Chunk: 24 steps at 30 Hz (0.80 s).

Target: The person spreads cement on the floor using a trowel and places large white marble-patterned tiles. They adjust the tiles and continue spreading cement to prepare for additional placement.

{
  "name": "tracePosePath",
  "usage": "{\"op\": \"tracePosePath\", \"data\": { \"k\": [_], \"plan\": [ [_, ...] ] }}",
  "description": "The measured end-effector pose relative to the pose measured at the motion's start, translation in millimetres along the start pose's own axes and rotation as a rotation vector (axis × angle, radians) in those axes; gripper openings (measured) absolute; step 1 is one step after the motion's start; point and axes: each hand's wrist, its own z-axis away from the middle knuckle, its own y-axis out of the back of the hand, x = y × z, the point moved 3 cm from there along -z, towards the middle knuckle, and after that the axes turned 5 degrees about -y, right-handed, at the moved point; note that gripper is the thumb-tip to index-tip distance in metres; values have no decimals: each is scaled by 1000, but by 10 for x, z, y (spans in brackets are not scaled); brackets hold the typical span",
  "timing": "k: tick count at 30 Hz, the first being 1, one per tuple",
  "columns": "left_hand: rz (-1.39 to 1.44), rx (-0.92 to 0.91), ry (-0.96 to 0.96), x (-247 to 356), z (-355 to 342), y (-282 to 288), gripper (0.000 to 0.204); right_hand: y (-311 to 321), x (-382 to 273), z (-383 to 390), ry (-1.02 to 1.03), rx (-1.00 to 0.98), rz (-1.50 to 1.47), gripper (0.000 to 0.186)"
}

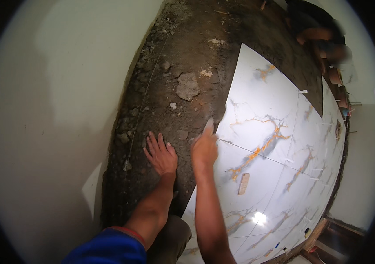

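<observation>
My left hand lies with fingers spread on the rough dirt and rubble bed. Beside it, my right hand grips a pale, flat tool, blurred and partly hidden by the fingers, at the edge of the laid tiles. These are white with grey and orange marbling, with small white spacers along some joints. A small pale block rests on the tiles to the right of my right arm. A thin string runs lengthways over the dirt, left of my left hand.
A white wall borders the dirt on the left, and another stands on the right. A blurred dark shape, apparently another person, is at the top right. Broken concrete lies ahead in the dirt. Wooden framing shows at lower right.
</observation>
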Motion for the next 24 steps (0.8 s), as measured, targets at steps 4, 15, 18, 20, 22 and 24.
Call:
{"op": "tracePosePath", "data": {
  "k": [4,15,18,20,22,24],
  "plan": [
    [5,-17,11,3,-10,-2,50,112,-113,174,86,49,-97,67],
    [-50,58,-39,-22,6,-39,49,-203,-148,-1218,-13,22,-34,65],
    [-81,64,-51,-7,0,-19,49,-177,-31,-793,-61,-36,-41,65],
    [-69,57,-44,-1,-1,-18,49,-168,12,-514,-54,-16,-62,67],
    [-60,45,-36,1,-2,-24,49,-191,68,-405,-93,-71,-29,70],
    [-58,51,-29,1,-2,-29,50,-232,117,-395,-94,-96,-15,72]
  ]
}}
